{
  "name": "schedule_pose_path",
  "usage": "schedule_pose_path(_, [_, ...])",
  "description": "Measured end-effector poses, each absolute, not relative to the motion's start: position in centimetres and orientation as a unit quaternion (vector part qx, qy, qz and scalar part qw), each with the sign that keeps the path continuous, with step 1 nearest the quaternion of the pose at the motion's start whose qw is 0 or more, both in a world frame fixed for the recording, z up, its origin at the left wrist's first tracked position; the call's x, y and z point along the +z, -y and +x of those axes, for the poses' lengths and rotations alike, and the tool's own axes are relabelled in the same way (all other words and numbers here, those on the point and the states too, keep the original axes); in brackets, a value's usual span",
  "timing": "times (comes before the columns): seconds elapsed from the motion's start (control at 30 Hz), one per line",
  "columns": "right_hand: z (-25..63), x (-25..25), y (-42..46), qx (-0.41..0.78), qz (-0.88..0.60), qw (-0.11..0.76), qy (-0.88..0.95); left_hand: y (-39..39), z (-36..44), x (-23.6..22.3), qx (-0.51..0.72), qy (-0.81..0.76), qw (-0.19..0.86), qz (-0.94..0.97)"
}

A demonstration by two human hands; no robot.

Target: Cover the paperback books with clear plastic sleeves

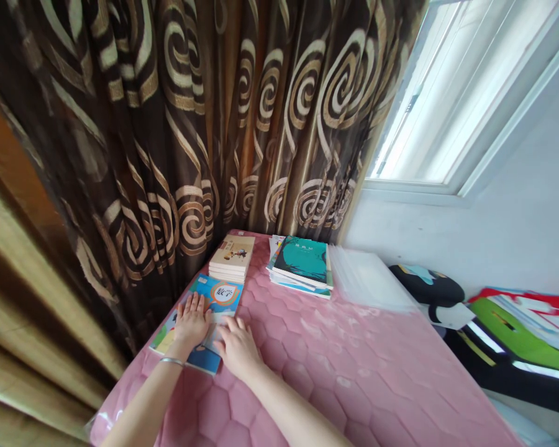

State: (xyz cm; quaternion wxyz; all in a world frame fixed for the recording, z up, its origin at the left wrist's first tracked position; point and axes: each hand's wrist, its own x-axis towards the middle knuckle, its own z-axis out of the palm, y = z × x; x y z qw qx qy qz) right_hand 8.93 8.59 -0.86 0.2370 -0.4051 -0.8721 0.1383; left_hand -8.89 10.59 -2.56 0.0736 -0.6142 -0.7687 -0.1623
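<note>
A blue math textbook [230, 302] lies on the pink quilted surface, on top of other books that show at its left and lower edges. My left hand [192, 321] rests flat on its cover, fingers stretched out and pointing away from me. At the cover's right side lies my right hand [238, 346], its fingers spread and touching the edge. Neither hand grips anything. Just beyond is a neat stack of beige books [233, 254]. To the right of that stack sits a looser pile topped by a teal book [302, 261].
Clear plastic sleeves [368, 279] lie beside the teal pile. A dark patterned curtain [190, 155] hangs along the left and back edges. At the right are a black pouch [426, 285] and a green-and-black bag [507, 329] with papers on it, below a window [428, 112].
</note>
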Motion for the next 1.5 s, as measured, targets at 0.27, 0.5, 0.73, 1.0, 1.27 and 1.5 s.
schedule_pose_path(0.27, [9.9,-1.7,-8.6,0.147,-0.355,0.210,0.899,-10.5,-7.4,-2.5,-0.170,0.727,0.075,-0.661])
schedule_pose_path(0.5, [17.6,-1.3,-11.4,0.191,-0.311,0.234,0.901,-10.6,-1.5,-3.0,-0.090,0.723,0.115,-0.675])
schedule_pose_path(0.73, [33.2,-2.2,-11.9,0.135,-0.499,0.354,0.779,-11.7,8.1,-4.4,-0.112,0.601,0.041,-0.790])
schedule_pose_path(1.0, [39.2,-3.9,-15.0,0.094,-0.622,0.511,0.586,-12.3,9.0,-4.2,-0.163,0.597,0.009,-0.785])
schedule_pose_path(1.27, [41.1,-1.2,-24.5,0.089,-0.728,0.411,0.541,-11.7,9.2,-3.0,-0.174,0.603,-0.018,-0.779])
schedule_pose_path(1.5, [41.5,-2.2,-26.4,0.114,-0.773,0.299,0.548,-11.6,9.1,-2.9,-0.186,0.601,-0.026,-0.777])
